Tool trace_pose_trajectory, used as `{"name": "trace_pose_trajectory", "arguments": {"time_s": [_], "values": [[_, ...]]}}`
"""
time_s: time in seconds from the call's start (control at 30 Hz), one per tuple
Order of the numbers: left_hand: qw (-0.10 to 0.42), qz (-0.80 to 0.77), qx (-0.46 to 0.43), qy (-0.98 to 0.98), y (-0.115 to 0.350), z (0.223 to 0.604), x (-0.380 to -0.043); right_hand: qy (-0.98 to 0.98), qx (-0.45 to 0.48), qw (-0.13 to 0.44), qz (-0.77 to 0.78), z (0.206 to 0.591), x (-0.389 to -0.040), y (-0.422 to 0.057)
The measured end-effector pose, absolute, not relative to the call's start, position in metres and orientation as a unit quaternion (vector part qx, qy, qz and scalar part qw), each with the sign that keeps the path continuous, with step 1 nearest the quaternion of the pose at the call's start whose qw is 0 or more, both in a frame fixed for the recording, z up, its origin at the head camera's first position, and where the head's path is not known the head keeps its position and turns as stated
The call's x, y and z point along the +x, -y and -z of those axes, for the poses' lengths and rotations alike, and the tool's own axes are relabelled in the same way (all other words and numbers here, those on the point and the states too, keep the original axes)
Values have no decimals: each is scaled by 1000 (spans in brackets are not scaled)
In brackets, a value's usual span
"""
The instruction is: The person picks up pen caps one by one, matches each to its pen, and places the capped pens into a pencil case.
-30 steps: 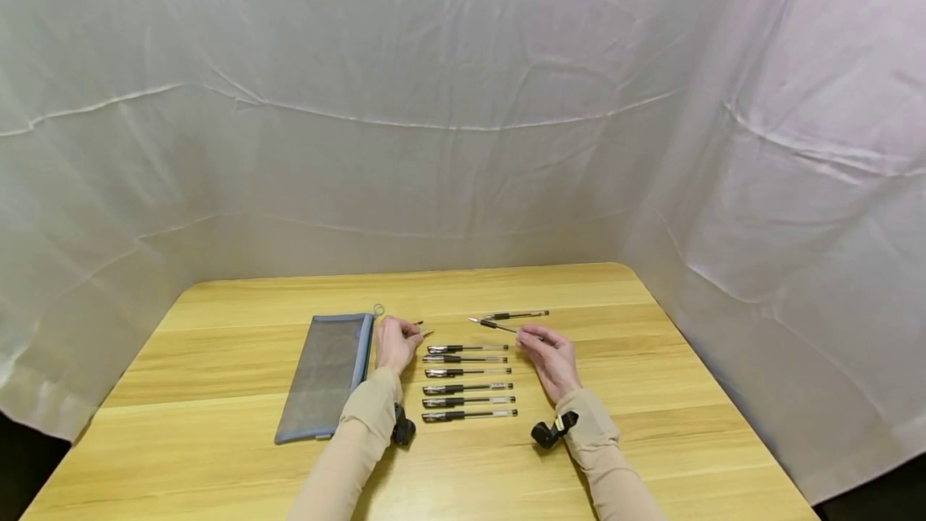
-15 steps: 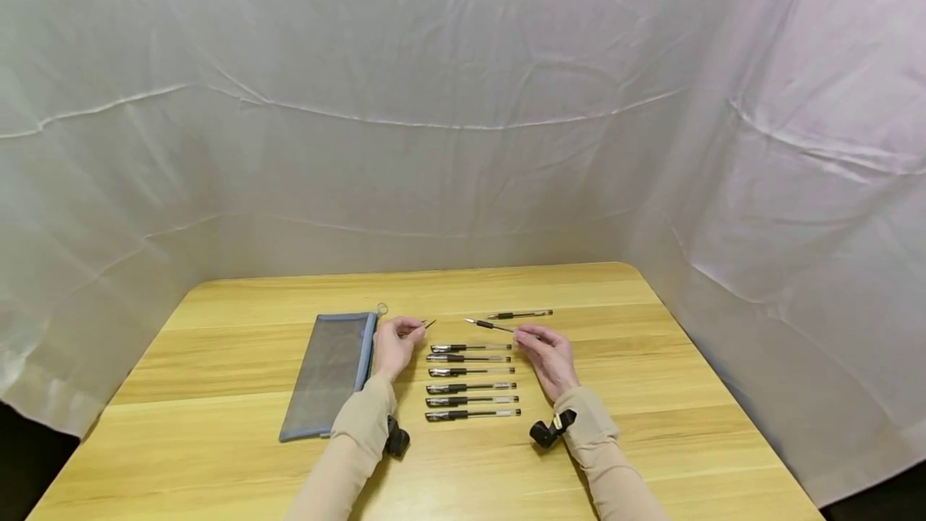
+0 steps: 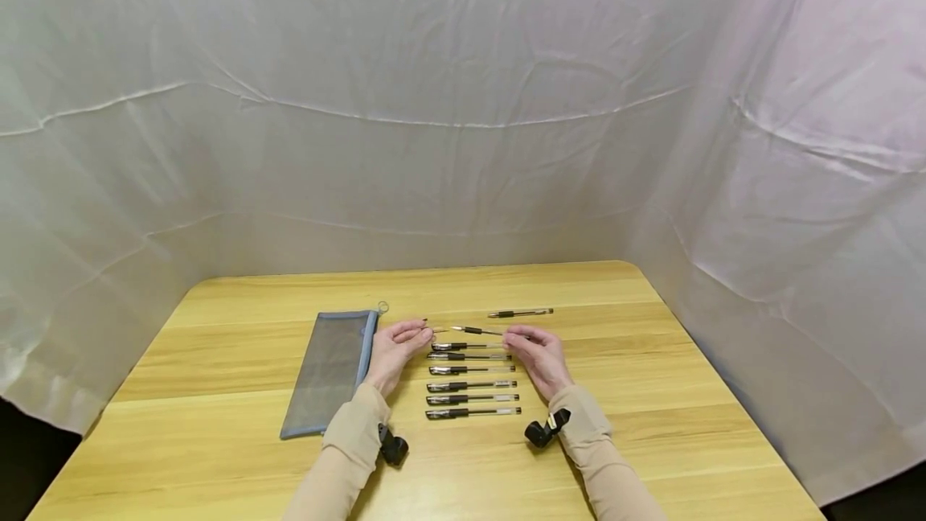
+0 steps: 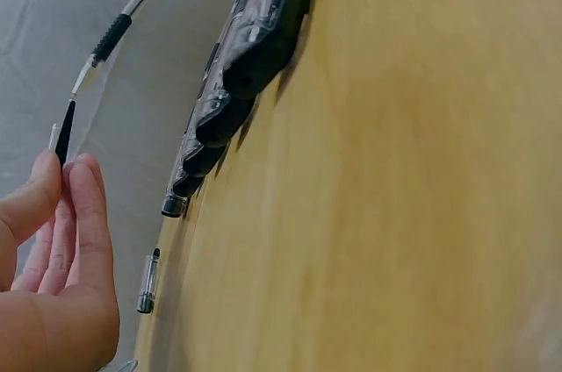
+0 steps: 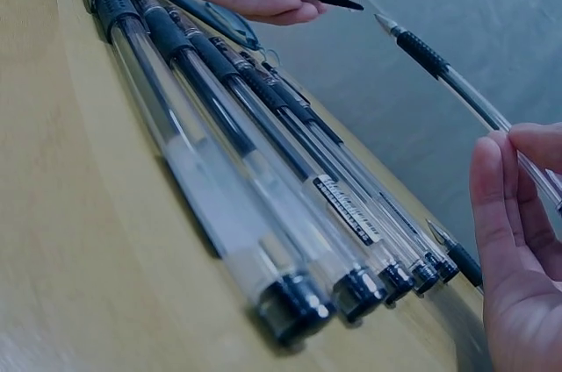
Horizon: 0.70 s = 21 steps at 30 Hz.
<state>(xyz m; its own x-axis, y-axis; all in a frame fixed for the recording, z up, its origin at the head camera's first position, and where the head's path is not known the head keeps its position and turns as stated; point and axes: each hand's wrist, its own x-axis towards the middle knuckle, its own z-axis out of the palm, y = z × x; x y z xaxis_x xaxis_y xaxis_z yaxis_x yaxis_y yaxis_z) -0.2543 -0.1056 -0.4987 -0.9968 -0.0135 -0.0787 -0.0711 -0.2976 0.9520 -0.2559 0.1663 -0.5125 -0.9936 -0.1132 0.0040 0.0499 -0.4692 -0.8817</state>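
Observation:
My left hand (image 3: 394, 352) pinches a pen cap (image 4: 67, 131) with a black clip between thumb and fingers. Opposite it, my right hand (image 3: 538, 356) grips an uncapped gel pen (image 5: 452, 82) by its clear barrel, its metal tip pointing at the cap. A small gap shows between tip and cap in the right wrist view. Below both hands lies a row of several capped black gel pens (image 3: 470, 387), side by side on the wooden table (image 3: 651, 424). Another uncapped pen (image 3: 521, 313) rests behind the right hand. A loose cap (image 4: 147, 282) lies beyond the row.
A grey mesh zip pouch (image 3: 329, 372) with blue edging lies flat to the left of the left hand, its ring pull (image 3: 383, 307) at the far end. Pale fabric curtains (image 3: 434, 183) hang behind the table and along its sides.
The right hand has brought the uncapped pen left and slightly nearer. The left hand has turned and shifted so the cap faces the pen tip, narrowing the gap between them.

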Motion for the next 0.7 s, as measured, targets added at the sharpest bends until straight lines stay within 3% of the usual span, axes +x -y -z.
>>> {"name": "trace_pose_trajectory", "arguments": {"time_s": [0.7], "values": [[16,-804,-18,-594,104,496,-254,-521,-53,60,850,513,-256,-164]]}}
